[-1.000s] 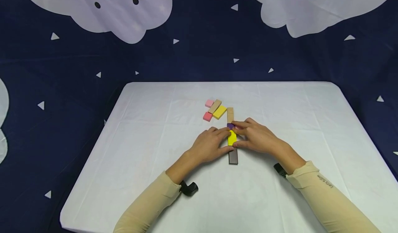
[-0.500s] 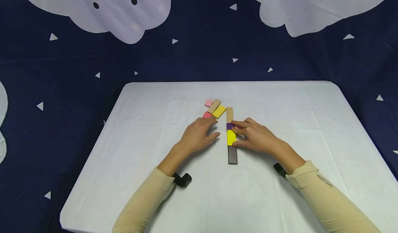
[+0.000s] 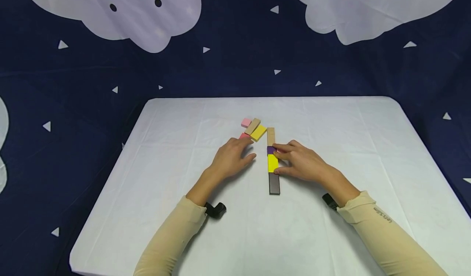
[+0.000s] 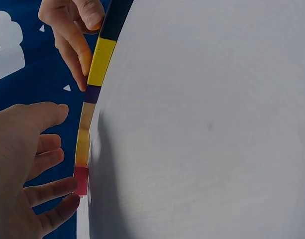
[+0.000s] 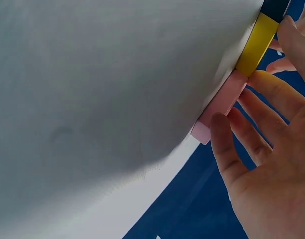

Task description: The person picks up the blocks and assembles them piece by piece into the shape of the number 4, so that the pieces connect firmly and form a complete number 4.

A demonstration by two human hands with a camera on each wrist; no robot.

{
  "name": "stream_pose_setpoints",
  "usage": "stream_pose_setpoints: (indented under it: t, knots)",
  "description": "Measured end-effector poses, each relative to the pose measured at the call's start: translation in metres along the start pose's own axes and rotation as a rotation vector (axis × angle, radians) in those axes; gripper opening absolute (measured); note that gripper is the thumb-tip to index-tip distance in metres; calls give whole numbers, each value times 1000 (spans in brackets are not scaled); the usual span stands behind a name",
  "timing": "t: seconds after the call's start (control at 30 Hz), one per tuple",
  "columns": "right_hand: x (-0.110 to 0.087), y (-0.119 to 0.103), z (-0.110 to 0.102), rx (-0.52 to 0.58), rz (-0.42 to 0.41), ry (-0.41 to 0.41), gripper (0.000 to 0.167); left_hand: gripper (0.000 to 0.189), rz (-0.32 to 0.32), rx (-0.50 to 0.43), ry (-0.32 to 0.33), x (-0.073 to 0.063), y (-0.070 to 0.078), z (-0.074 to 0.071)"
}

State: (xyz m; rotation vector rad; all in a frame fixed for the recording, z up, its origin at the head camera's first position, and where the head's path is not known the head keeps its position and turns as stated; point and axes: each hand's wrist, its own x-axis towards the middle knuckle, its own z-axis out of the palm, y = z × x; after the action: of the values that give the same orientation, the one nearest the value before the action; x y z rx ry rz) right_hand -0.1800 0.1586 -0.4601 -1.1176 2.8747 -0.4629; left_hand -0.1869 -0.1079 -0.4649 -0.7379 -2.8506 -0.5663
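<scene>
Right hand (image 3: 302, 161): fingers, spread, lay against near yellow block (image 3: 272, 164) and pink block (image 5: 223, 100), presumably steadying the row (image 3: 271, 157). Left hand (image 3: 230, 158): fingers, parted, hung by red block (image 4: 81, 178); contact was unclear.

The right hand (image 3: 303, 161) contacts the right edge of a yellow block (image 3: 272, 163), aligned in a row between a dark gray block (image 3: 274, 183) and a purple block (image 3: 270, 150). A wooden block (image 3: 270, 136) forms the far end. The left hand (image 3: 229, 157) partly obscures a red block (image 3: 244, 135).
</scene>
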Motion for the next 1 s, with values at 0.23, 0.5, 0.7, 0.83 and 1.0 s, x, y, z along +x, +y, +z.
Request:
stream_pose_setpoints:
  t: [0.23, 0.5, 0.7, 0.83, 1.0]
  knots:
    - [0, -1, 1, -24, -29, 21, 66, 45, -22, -1, 0, 4, -2, 2]
    - [0, -2, 1, -49, -17, 29, 67, 45, -25, 2, -8, 5, -4, 6]
    - [-1, -1, 1, -44, -21, 32, 67, 45, -34, 0, -4, 6, -5, 7]
    - [-1, -1, 1, -37, -18, 23, 67, 46, -37, 9, -6, 6, -6, 7]
    - [-1, -1, 0, -25, -7, 9, 68, 49, -53, 32, -12, 8, -6, 7]
